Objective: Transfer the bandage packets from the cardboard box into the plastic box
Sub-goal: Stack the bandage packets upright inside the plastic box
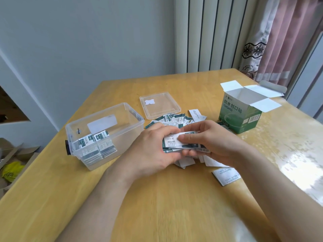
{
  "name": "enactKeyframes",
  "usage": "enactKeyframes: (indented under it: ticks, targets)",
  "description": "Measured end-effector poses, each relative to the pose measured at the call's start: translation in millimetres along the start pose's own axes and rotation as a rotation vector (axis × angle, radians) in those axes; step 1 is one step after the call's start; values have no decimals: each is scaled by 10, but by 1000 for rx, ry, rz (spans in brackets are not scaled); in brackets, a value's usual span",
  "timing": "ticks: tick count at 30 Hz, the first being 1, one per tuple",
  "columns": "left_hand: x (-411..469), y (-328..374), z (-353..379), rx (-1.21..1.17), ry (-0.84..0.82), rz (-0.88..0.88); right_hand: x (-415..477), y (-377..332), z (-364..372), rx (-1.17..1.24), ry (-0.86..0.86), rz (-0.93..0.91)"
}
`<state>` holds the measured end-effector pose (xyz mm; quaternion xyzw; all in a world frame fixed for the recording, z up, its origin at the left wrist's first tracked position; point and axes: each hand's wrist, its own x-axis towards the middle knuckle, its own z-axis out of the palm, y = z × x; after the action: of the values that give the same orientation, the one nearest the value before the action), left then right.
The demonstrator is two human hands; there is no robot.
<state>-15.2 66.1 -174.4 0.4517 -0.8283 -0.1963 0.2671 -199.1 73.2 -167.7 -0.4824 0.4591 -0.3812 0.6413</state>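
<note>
While both hands gripped a stack of bandage packets above the counter, the left hand curled round its left end and the right hand round its right; the open plastic box stood just left, nearer the left hand.
</note>
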Motion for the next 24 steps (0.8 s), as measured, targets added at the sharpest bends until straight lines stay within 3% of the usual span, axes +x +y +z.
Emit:
enactKeyframes:
  ticks: [5, 9, 13, 16, 18, 21, 24]
  targets:
    - [-9, 85, 60, -108, 66, -7, 46, 36, 130, -56, 189, -111]
    - [4, 95, 125, -187, 190, 32, 27, 24, 207, -46, 263, -81]
    - [24, 36, 116, -110, 434, 65, 7, 30, 273, 124, 136, -44]
    - [30, 2, 82, -44, 526, -19, -14, 19, 251, 190, -26, -56]
    - [31, -6, 65, -53, 524, -104, -35, 18, 202, 59, -115, -62]
    - [44, -27, 68, -57, 473, -171, -33, 32, 152, -346, -55, -134]
    - [59, -39, 60, -44, 403, -236, -59, -4, 169, -470, -101, -246]
